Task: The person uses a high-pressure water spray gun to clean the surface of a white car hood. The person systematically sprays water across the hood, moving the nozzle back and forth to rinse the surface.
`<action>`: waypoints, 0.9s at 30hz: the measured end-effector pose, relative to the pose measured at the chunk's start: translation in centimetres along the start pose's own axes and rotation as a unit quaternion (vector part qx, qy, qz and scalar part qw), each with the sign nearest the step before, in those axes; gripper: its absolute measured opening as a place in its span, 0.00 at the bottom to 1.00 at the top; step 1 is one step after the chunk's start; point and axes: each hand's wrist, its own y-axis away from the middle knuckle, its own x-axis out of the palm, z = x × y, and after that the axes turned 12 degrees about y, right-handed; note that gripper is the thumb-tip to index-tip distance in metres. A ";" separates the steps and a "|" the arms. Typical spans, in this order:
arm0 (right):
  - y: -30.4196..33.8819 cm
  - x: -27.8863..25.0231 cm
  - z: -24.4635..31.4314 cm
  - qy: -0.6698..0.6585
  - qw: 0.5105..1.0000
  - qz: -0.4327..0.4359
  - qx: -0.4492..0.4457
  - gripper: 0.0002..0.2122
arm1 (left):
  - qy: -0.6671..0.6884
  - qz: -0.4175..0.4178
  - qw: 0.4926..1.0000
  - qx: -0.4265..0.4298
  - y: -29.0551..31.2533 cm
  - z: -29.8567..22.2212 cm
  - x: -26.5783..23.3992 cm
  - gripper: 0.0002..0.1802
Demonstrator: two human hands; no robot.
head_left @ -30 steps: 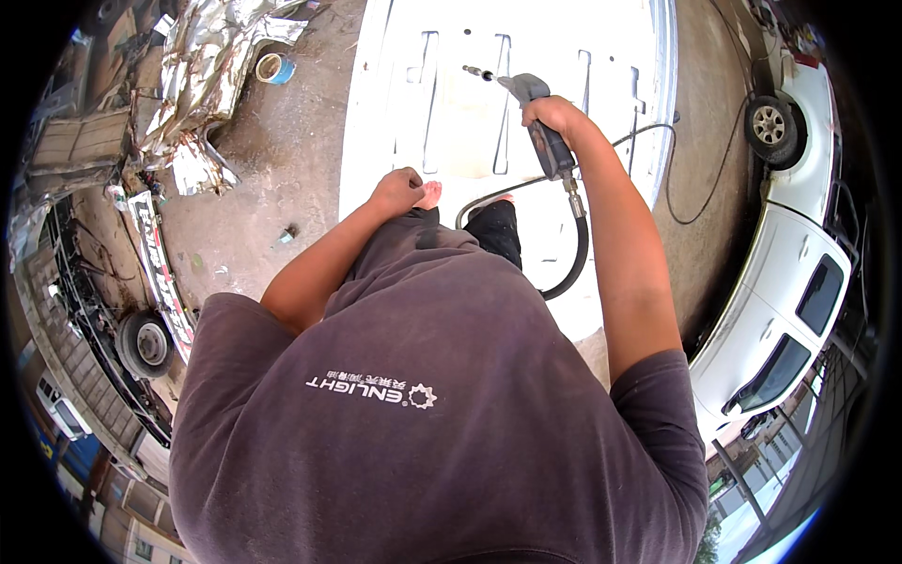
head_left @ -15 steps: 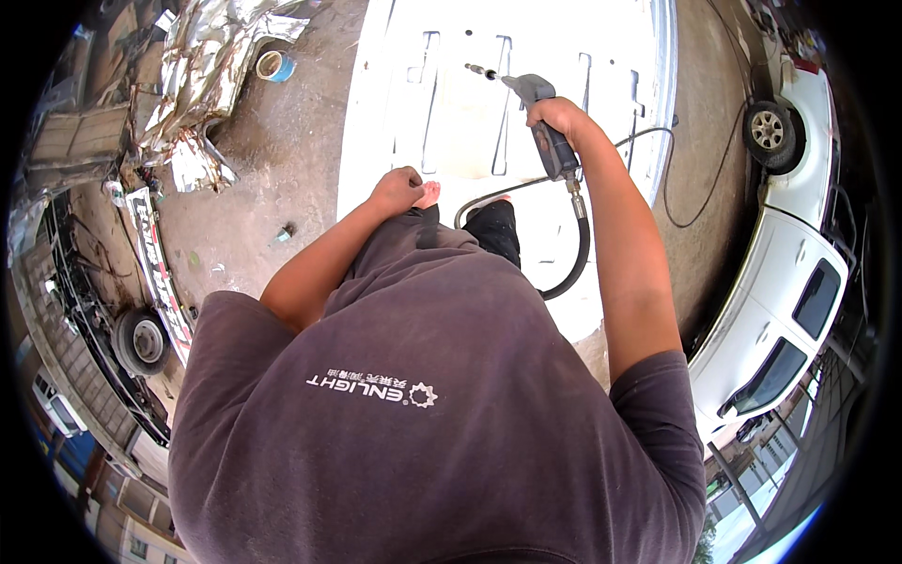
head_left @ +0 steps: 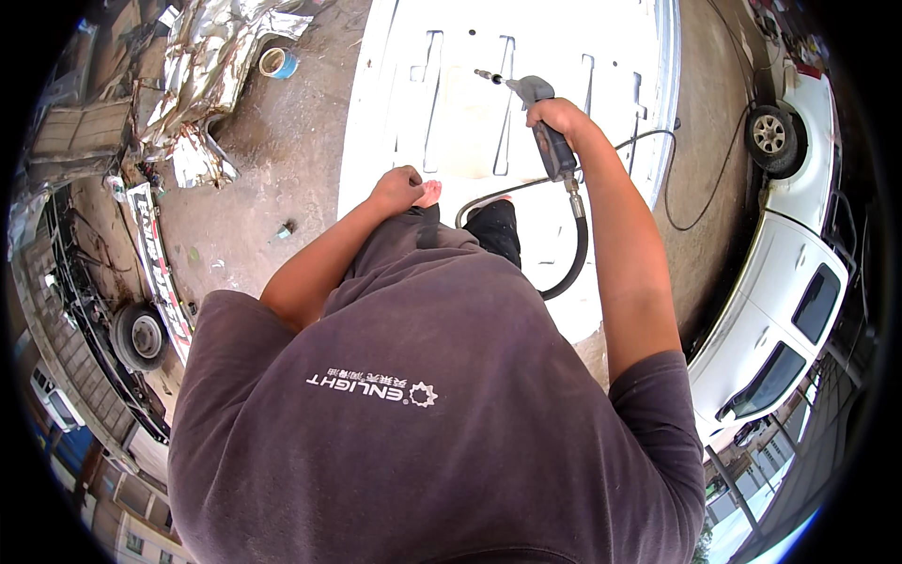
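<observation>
My right hand [head_left: 556, 117] is wrapped around the grip of a dark grey, pistol-shaped air drill [head_left: 551, 146]. Its long, thin bit [head_left: 488, 75] points left over a white ribbed panel [head_left: 470, 122] without visibly touching it. A black air hose [head_left: 582, 254] with a metal fitting hangs from the base of the grip and curves back under my body. Beside my knee, above the left part of the panel, my left hand [head_left: 398, 191] has its fingers curled together. Whatever they hold, if anything, is hidden. My bare foot [head_left: 429, 194] shows just beyond that hand, on the panel.
Crumpled sheet metal [head_left: 202, 94] and a small blue can [head_left: 278, 63] lie on the ground at the far left. A loose wheel [head_left: 140, 336] stands at left. A white pickup truck [head_left: 766, 301] is parked at right, with a thin hose [head_left: 673, 179] trailing between it and the panel.
The drill's bit has swung slightly right and nearer, with my right hand still on the grip. My left hand has barely moved. The whole view has shifted a little.
</observation>
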 end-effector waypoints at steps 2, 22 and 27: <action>0.1 0.0 0.0 0.001 1.000 -0.005 -0.002 0.10 | -0.003 -0.005 1.000 0.004 0.1 0.0 0.0 0.18; 1.3 -0.4 -0.4 -0.005 1.000 0.005 0.006 0.08 | -0.015 0.011 1.000 -0.015 0.2 -0.2 0.5 0.18; 1.1 -0.6 -0.9 -0.007 1.000 0.006 0.007 0.09 | -0.027 0.014 0.999 0.012 0.0 0.0 0.7 0.18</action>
